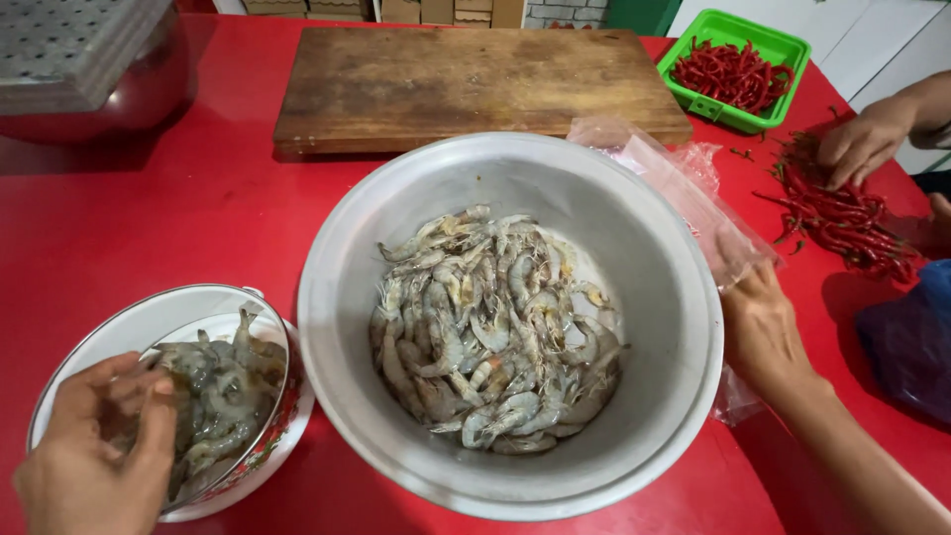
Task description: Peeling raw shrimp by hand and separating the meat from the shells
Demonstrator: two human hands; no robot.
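A large metal bowl (654, 297) in the middle of the red table holds a heap of raw grey shrimp (490, 327). At the lower left, a small white bowl (129, 322) under a glass lid (272, 347) holds more shrimp (223, 396). My left hand (99, 451) hovers at this bowl with fingers curled near the shrimp, holding nothing that I can make out. My right hand (763, 332) rests against the big bowl's right rim, fingers on a clear plastic bag (684, 183) lying there.
A wooden cutting board (475, 84) lies behind the big bowl. A green basket of red chillies (733, 69) stands at back right. Another person's hand (862, 139) sorts loose red chillies (842, 213) on the right. A dark blue bag (911, 337) and a metal pot (89, 79) flank the table.
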